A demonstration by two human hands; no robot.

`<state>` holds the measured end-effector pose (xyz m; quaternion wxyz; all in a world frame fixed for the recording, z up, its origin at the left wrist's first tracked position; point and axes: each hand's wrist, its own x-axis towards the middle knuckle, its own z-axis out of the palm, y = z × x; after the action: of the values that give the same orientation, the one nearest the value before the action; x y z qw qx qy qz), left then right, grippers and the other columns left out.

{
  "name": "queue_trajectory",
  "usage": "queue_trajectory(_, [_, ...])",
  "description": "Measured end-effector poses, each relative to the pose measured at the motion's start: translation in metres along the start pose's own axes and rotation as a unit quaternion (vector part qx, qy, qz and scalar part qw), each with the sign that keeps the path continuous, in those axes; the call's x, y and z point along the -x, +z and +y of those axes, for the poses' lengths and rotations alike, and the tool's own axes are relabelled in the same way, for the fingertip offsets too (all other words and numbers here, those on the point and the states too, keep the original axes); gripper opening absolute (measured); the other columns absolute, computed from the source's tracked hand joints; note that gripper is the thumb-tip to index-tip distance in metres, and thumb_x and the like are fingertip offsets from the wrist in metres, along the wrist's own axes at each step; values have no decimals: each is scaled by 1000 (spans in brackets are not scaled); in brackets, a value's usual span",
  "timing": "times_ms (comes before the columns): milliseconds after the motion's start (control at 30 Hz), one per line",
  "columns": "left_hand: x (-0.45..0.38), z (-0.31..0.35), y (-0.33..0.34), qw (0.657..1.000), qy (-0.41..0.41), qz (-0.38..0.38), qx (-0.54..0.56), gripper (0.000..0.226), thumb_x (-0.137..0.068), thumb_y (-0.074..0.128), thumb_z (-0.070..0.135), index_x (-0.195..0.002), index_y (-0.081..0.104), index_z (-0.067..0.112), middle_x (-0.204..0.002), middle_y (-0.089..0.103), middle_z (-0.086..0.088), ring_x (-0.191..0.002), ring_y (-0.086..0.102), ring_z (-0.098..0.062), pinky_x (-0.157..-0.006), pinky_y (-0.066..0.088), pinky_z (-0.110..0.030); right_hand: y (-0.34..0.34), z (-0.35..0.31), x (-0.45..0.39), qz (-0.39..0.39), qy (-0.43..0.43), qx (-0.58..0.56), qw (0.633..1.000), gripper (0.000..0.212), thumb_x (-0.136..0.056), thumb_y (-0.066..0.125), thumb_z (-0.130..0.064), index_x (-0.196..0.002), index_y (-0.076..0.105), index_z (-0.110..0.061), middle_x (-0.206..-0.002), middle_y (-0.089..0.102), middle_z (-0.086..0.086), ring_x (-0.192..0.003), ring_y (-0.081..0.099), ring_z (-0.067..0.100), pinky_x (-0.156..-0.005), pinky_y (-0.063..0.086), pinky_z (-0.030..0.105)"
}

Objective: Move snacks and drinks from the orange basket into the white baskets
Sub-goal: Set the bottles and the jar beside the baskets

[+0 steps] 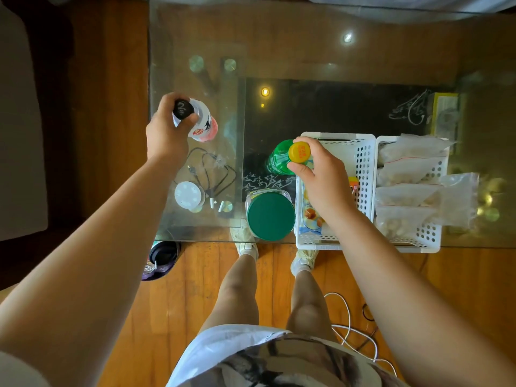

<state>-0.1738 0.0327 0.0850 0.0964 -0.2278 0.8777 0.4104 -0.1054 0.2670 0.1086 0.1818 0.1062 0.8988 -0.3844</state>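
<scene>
A glass tabletop (307,46) spans the view over a wooden floor (156,308), its clear pane showing the person's shoes beneath and a dark etched panel at the middle. On its near right edge stand two white perforated plastic baskets side by side, touching: the left white basket (363,160) holds a colourful snack packet partly hidden by the right forearm, and the right white basket (430,236) is filled with clear, crinkled bags of pale snacks (405,196), one bag spilling over its right wall. Just left of the baskets sits a clear round jar with a flat green lid (270,215). The right hand (321,177) is curled round the yellow cap of a green ribbed plastic bottle (279,157), which is held at the left basket's far left corner. Well apart, over the tabletop's left side, the left hand (164,132) grasps the black cap of a white and pink bottle (203,124), tilted. Below the glass near it lie a white round disc (187,194) and a looped black cable (215,174). A thin white cord (349,328) curls on the floor
</scene>
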Motion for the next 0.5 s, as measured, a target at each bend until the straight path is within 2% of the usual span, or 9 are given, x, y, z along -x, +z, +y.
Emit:
queue_trajectory(133, [15, 3, 8, 996, 32, -72, -39, 31, -91, 58, 19, -121, 53, 20, -112, 59, 2, -96, 51, -13, -61, 41, -7, 4, -4, 1, 22, 7, 33, 999, 41, -89, 57, -28, -128, 46, -19, -114, 63, 6, -103, 58, 22, -81, 46, 29])
queue_trajectory(233, [30, 5, 18, 988, 50, -135, -47, 34, -87, 63, 17, -120, 55, 21, -116, 62, -3, -96, 52, -14, -75, 43, -21, 7, -4, 6, 39, 12, 45, 998, 41, -89, 56, -30, -127, 46, -19, -111, 64, 7, -100, 59, 22, -79, 48, 30])
queue_trajectory(300, [39, 6, 24, 985, 53, -157, -44, 36, -86, 64, 15, -121, 56, 20, -118, 63, -4, -98, 53, -15, -81, 43, -25, 7, -3, 8, 50, 14, 44, 998, 40, -89, 57, -30, -127, 47, -18, -111, 64, 7, -100, 59, 23, -79, 48, 30])
queue_trajectory(500, [57, 13, 32, 985, 41, -166, -39, 39, -86, 63, 12, -124, 54, 16, -122, 63, -9, -111, 58, -27, -94, 49, -35, 6, -1, 7, 31, 5, 41, 999, 42, -89, 57, -28, -128, 46, -18, -108, 63, 7, -94, 59, 20, -74, 46, 27])
